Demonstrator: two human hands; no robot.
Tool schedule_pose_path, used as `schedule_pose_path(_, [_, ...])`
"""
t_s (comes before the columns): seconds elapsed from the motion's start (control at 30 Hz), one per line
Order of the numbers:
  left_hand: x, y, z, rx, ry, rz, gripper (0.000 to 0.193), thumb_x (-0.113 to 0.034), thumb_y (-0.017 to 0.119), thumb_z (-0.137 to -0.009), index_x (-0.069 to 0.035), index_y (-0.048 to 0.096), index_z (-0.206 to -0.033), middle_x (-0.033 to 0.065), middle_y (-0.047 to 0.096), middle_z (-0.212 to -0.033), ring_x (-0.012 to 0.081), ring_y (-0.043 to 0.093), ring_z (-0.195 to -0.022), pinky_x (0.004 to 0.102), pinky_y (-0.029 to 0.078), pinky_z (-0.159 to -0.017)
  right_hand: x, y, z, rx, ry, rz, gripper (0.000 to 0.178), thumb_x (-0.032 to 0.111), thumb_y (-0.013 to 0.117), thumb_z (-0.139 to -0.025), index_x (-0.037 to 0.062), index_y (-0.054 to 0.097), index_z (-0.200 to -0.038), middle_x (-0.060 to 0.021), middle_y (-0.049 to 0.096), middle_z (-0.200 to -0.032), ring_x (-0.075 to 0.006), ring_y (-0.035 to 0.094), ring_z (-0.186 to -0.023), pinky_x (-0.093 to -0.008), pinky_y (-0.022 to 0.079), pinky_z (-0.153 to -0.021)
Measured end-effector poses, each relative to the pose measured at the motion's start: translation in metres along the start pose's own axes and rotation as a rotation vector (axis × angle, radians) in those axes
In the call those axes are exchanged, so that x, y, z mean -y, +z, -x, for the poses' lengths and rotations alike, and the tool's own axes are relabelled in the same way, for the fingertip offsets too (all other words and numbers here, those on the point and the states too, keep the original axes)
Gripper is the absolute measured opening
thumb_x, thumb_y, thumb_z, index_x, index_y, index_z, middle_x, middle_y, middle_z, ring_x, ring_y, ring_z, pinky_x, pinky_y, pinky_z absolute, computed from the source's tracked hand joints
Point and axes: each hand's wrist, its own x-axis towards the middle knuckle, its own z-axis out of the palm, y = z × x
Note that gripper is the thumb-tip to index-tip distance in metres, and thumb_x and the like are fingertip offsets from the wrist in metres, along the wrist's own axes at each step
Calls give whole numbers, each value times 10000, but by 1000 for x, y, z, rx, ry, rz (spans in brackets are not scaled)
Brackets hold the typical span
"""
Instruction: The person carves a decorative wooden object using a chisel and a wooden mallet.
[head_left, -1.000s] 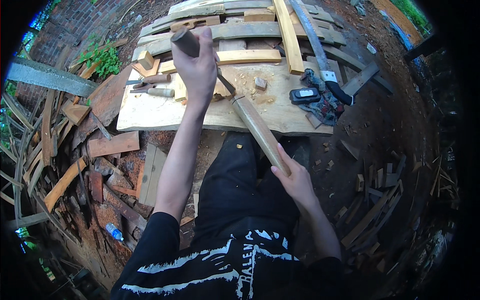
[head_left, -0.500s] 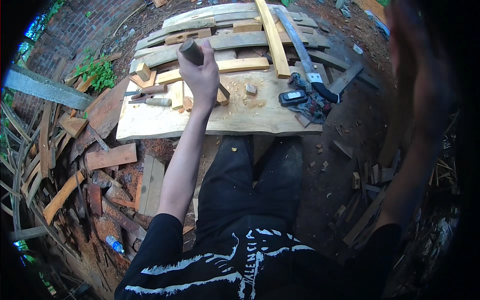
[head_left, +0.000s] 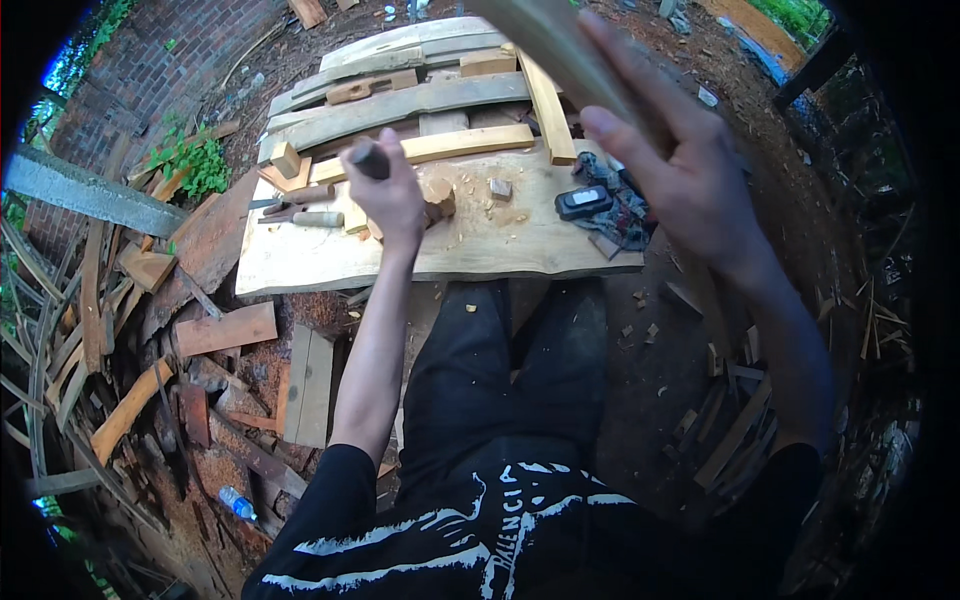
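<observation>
My left hand (head_left: 388, 200) is wrapped around the dark round handle of a chisel (head_left: 369, 159), held upright; its blade is hidden behind the hand. Just beside it, a carved wooden workpiece (head_left: 438, 201) lies on the pale plank bench (head_left: 330, 255) among fresh chips. High on the right, my right hand (head_left: 685, 165) grips a thick wooden mallet (head_left: 570, 55), blurred and cut off by the upper edge. Two wooden-handled tools (head_left: 318, 218) rest left of my left hand. Right of the workpiece sits a small wood block (head_left: 500, 188).
A black case (head_left: 583, 202) lies on a patterned cloth (head_left: 628, 225) at the bench's right. Long boards (head_left: 430, 97) and a squared beam (head_left: 547, 110) lie at the back. Scrap wood (head_left: 225, 328) and a plastic bottle (head_left: 237, 502) litter the ground at left.
My right hand has come down and inward from the far right, bringing the mallet into view over the saw. My left hand with the chisel has dropped slightly lower and tilted left.
</observation>
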Motion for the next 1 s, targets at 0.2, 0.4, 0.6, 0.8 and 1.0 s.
schedule_pose_path(0.2, [-67, 0, -29, -101, -123, 165, 278, -249, 684, -1033, -65, 501, -933, -20, 524, -727, 54, 521, -592, 205, 425, -533, -43, 20, 11, -132, -44, -55, 641, 300, 636, -1023, 79, 412, -1582, -217, 679, -1250, -234, 670, -1139, -350, 510, -990])
schedule_pose_path(0.4, [-70, -17, -24, -99, -96, -27, 313, -251, 701, -1024, -61, 471, -931, -1, 526, -709, 62, 500, -549, 226, 414, -509, -125, 101, 79, 71, 327, -195, 660, 316, 674, -1002, 104, 427, -1575, -270, 604, -1424, -288, 595, -1328, -372, 433, -1117])
schedule_pose_path(0.6, [-65, -11, -17, -97, -49, 50, 301, -243, 693, -1027, -63, 470, -934, -4, 523, -678, 56, 498, -517, 216, 408, -470, -166, 170, 138, 164, 485, -191, 658, 344, 652, -990, 146, 430, -1577, -305, 664, -1285, -395, 673, -1199, -409, 485, -1051])
schedule_pose_path(0.8, [-59, -11, -14, -135, -20, -23, 296, -256, 676, -1037, -74, 466, -934, 10, 518, -614, 73, 500, -482, 246, 412, -460, -134, 173, 148, 293, 602, -193, 693, 313, 639, -991, 181, 360, -1611, -297, 705, -1127, -449, 690, -1089, -461, 532, -948])
schedule_pose_path(1.0, [-55, -24, -12, -166, 22, -39, 291, -253, 675, -1039, -56, 485, -941, -17, 524, -711, 43, 492, -559, 211, 410, -508, -125, 176, 161, 305, 613, -250, 701, 294, 641, -997, 182, 342, -1621, -287, 707, -1082, -444, 694, -1076, -471, 535, -930])
